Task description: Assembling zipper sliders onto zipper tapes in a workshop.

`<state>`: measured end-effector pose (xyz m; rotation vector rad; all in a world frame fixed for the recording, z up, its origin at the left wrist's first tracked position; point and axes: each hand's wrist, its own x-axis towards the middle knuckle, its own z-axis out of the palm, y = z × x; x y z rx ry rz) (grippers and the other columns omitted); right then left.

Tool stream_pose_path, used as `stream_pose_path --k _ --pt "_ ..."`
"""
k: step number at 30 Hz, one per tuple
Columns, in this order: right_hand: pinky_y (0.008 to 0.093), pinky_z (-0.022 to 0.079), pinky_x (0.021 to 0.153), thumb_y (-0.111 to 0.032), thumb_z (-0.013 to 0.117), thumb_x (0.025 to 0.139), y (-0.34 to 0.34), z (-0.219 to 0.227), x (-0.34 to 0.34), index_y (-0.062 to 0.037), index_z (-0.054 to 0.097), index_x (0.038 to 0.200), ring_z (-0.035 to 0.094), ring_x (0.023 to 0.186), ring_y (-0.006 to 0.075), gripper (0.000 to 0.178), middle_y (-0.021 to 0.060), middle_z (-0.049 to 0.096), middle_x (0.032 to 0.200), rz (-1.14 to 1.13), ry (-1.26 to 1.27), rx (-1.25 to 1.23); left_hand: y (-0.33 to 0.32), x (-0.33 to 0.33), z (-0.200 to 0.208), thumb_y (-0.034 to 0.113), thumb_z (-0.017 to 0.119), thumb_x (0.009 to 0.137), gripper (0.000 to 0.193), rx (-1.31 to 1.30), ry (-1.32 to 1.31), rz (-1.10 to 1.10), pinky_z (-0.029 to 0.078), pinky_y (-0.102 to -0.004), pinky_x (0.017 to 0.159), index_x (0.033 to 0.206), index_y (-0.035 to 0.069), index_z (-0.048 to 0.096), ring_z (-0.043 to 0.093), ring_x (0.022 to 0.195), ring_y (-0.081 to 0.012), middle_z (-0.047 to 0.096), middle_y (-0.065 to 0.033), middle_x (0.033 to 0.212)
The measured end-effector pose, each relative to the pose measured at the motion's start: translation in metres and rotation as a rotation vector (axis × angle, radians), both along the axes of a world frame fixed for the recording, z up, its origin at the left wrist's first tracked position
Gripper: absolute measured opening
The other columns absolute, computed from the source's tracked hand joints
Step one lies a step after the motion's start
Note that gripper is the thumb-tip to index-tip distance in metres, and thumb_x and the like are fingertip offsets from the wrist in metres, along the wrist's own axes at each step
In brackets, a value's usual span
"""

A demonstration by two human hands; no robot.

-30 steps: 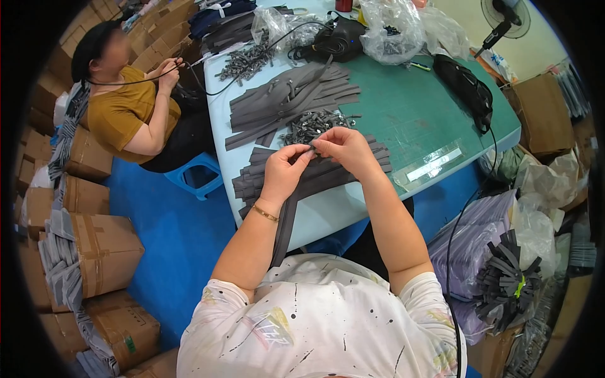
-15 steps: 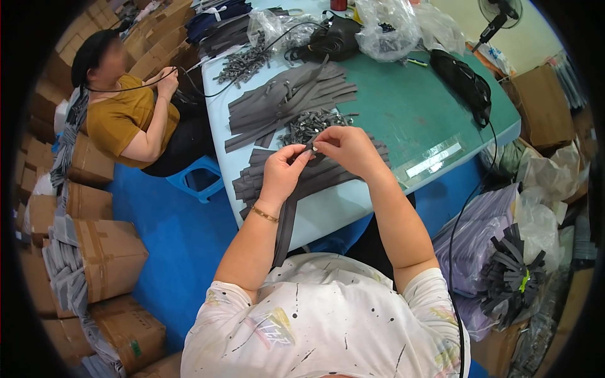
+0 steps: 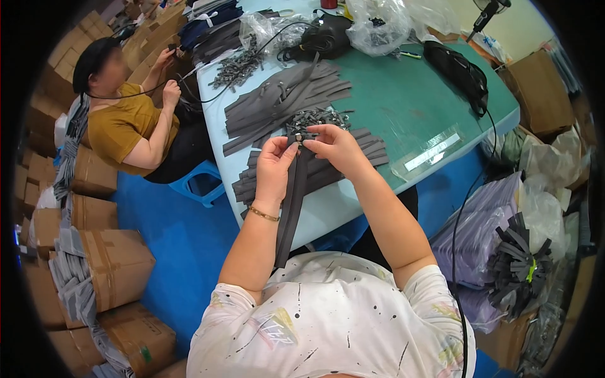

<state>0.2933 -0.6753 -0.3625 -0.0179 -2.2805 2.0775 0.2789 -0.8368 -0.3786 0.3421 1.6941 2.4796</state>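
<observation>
Close together over the near part of the table, both my hands are closed at the top end of a dark grey zipper strip [image 3: 292,214]. My left hand [image 3: 272,173] pinches the strip, whose tail hangs past my wrist toward my lap. Fingers of my right hand [image 3: 338,152] pinch a small dark zipper slider [image 3: 299,137] with a shiny metal part, right at the strip's end. Just beyond my fingertips lies a heap of loose sliders [image 3: 320,117]. Grey zipper strips [image 3: 359,151] are stacked beneath my hands, and another pile of strips [image 3: 265,104] lies farther back.
Toward the back of the table [image 3: 391,94] are a black bag [image 3: 331,36], clear plastic bags [image 3: 377,28] and a long black pouch [image 3: 457,72]. A co-worker [image 3: 135,120] sits at left on a blue stool [image 3: 198,183]. Cardboard boxes [image 3: 116,268] and wrapped bundles [image 3: 482,233] flank me.
My hands have shifted slightly left and turned the strip's end so the slider shows between them. The co-worker's hands have moved apart, one raised.
</observation>
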Motion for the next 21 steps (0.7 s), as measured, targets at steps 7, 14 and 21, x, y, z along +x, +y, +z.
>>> stream_pose_path --k 7,14,21 --pt "0.0183 0.044 0.064 -0.009 0.068 0.081 -0.013 -0.019 0.009 -0.0035 0.061 0.095 0.056 0.076 0.0047 0.017 -0.0004 0.062 0.085 -0.102 0.031 -0.413 0.004 0.003 0.010 -0.002 0.056 0.086 0.027 0.165 -0.146 -0.014 0.046 -0.0204 0.078 0.113 0.002 0.054 0.055 0.087 -0.0089 0.057 -0.0032 0.096" --pt "0.0199 0.047 0.065 -0.006 0.065 0.081 -0.018 -0.007 0.008 -0.0018 0.063 0.090 0.059 0.075 0.0069 0.010 0.0012 0.063 0.081 -0.033 0.104 -0.316 -0.004 -0.003 -0.001 0.000 0.055 0.088 0.027 0.137 -0.121 -0.132 0.043 -0.0210 0.084 0.114 0.002 0.056 0.053 0.093 -0.0092 0.056 -0.0009 0.098" --pt "0.0204 0.045 0.060 -0.009 0.069 0.078 -0.001 0.005 0.007 -0.0028 0.062 0.088 0.057 0.070 0.0063 0.014 0.0004 0.062 0.077 0.062 -0.111 -0.275 -0.001 -0.003 0.006 0.001 0.053 0.089 0.024 0.214 -0.224 -0.257 0.043 -0.0237 0.085 0.113 0.001 0.056 0.054 0.092 -0.0106 0.058 -0.0028 0.100"
